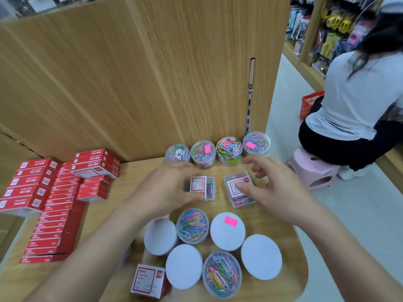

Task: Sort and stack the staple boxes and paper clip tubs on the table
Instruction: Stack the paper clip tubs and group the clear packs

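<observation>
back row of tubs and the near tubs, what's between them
Head view shows two clear flat boxes: the left clip box, gripped by the left hand, and the right clip box under the right hand.

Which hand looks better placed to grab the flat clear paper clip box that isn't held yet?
Right. The right hand hovers open over that free clip box, thumb above its label, while the left hand is busy gripping the other clip box.

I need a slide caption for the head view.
Left hand grips a clear clip box, right hand open over a second box, amid clip tubs and red staple boxes.
</observation>
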